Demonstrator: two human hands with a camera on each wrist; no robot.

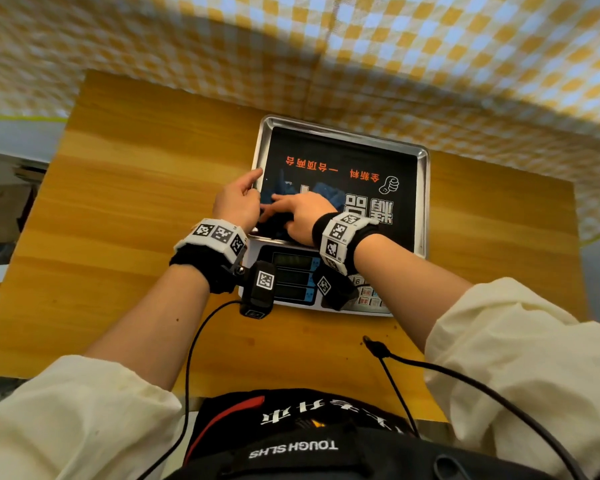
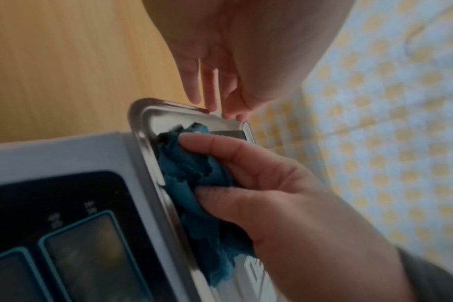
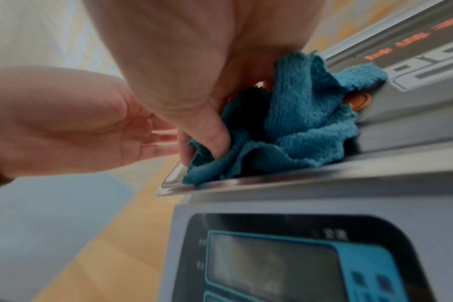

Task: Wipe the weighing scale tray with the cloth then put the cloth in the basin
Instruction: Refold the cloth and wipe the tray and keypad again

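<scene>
The weighing scale's steel tray carries a black printed sheet and sits on the scale on a wooden table. A bunched blue cloth lies in the tray's near-left corner. My right hand grips it, with the thumb dug into the cloth and the fingers curled over it. My left hand touches the tray's left rim with nearly straight fingers, just beside the cloth. No basin is in view.
The scale's display and keypad panel faces me below the tray. The wooden table stretches left and right of the scale. A yellow checkered curtain hangs behind it. Black cables cross the table's near edge.
</scene>
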